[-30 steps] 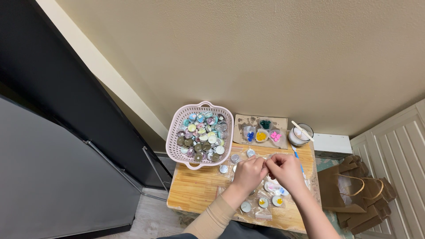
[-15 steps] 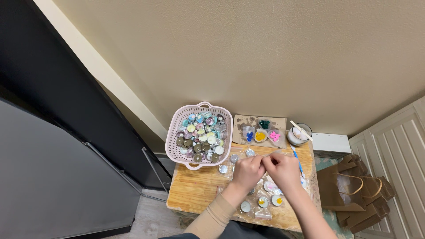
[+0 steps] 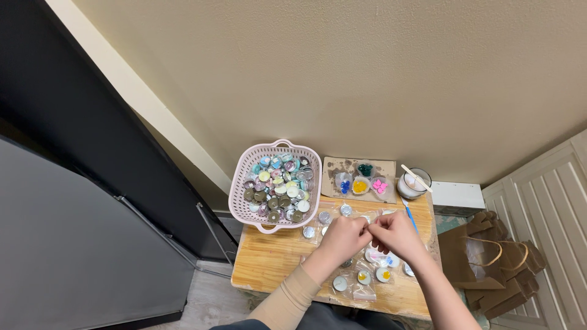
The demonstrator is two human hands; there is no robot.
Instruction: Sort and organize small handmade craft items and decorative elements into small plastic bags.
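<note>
Barely anything has shifted since a second ago: both hands stay huddled together over the middle of the small wooden table [image 3: 269, 260], fingertips drawn in a touch closer than before. From the head camera, the left hand [image 3: 343, 237] is curled, its fingers bunched toward the thumb in a pinch, and the right hand [image 3: 394, 235] mirrors it, knuckles up, fingertips meeting the left's. Between them sits something small and clear, seemingly a little plastic bag [image 3: 369, 221], though it is too small to be sure what is gripped. Right beneath the hands lie more small candles in clear wrappers [image 3: 364, 278], white, yellow and pale ones, spread across the near part of the tabletop. Up and to the left sits a pink basket [image 3: 244, 186] heaped with round little candles in many colours, touching the table's back edge. Beside it, a brown card [image 3: 342, 166] carries blue, yellow, green and pink bits. A glass jar [image 3: 411, 185] with a stick across it stands farther right, and brown paper bags [image 3: 489, 256] sit off the table's right side.
</note>
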